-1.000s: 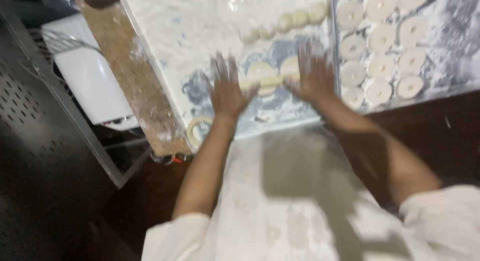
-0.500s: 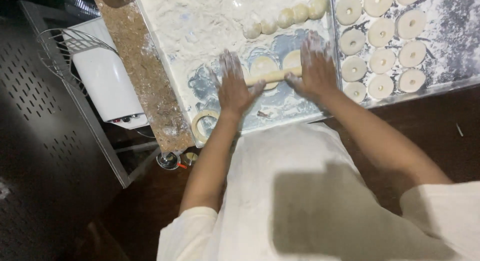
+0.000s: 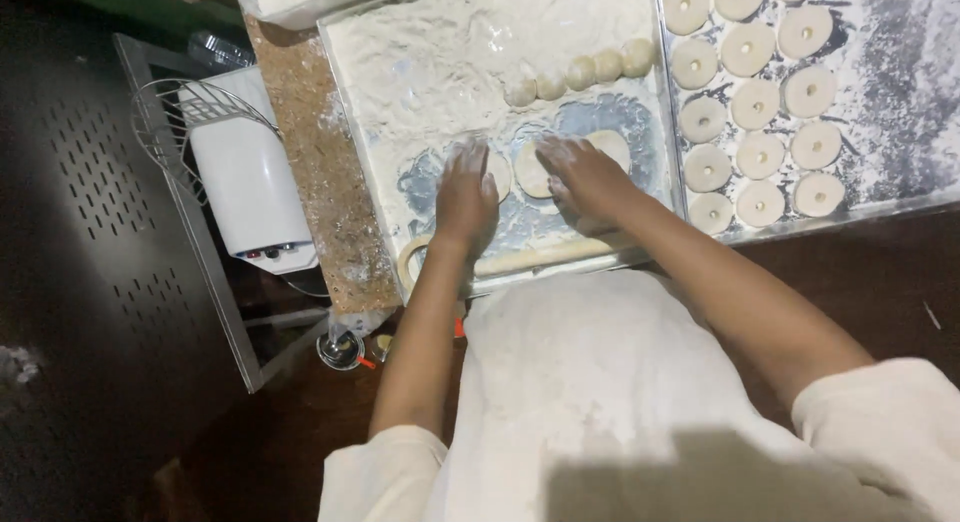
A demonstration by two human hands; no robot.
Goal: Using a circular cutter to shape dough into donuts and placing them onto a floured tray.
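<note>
Dough discs point(image 3: 533, 169) are lying on the floured tray point(image 3: 430, 62) — partly under both flat, open hands. Left hand point(image 3: 467, 197) is pressing left, right hand point(image 3: 585, 179) just right — apart.

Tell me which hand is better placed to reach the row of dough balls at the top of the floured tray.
Right, probably. The right hand lies on the flat dough rounds just under the row of dough balls. The left hand sits further left, off the row's end.
</note>
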